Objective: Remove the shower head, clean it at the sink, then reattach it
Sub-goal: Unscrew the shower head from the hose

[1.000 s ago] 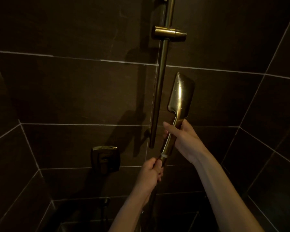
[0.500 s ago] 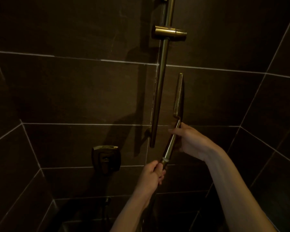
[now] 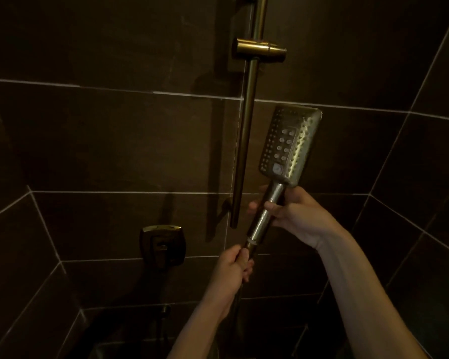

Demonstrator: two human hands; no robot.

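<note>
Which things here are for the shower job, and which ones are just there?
For the job:
shower head, held by the right hand
hose nut, gripped by the left hand

Just there:
slide rail
empty holder
wall valve

The shower head (image 3: 289, 145) is brass-toned, with a flat rectangular face dotted with nozzles and a button near the neck. It is off its holder, upright and tilted slightly right, face toward me. I grip its round handle; its lower end meets the hose (image 3: 250, 246).
</note>
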